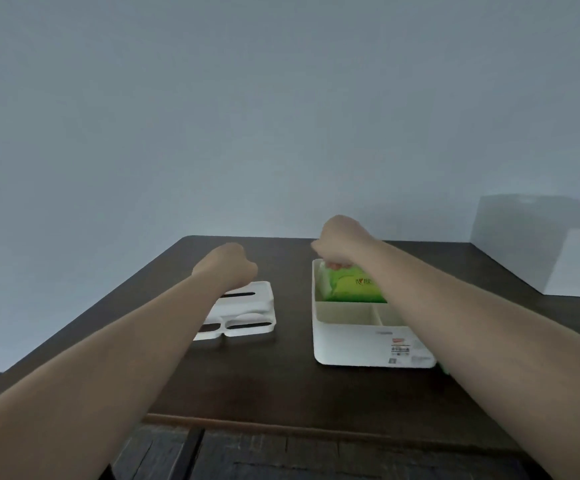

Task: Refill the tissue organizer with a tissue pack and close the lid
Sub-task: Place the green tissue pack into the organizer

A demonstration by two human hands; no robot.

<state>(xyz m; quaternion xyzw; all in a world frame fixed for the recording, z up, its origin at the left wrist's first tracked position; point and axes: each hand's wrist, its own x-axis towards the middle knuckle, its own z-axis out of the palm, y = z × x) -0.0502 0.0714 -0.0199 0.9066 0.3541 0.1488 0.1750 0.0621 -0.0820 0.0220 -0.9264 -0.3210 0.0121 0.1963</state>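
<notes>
A white tissue organizer (357,344) stands open on the right of the dark table, with a label on its front wall. A green tissue pack (354,289) lies in its rear compartment, tilted up at the far left end. My right hand (344,242) is curled over that far end, fingertips pinching the pack's top edge. The white lid (247,311), with a slot and two oval openings, lies flat on the table to the left. My left hand (228,266) hovers as a closed fist just above the lid's rear edge; I cannot tell whether it touches the lid.
The dark wooden table (281,386) reaches a plain wall behind. A white box-like block (541,244) stands at the far right against the wall. The organizer's two front compartments hold nothing that I can see. Dark floorboards show below the table's near edge.
</notes>
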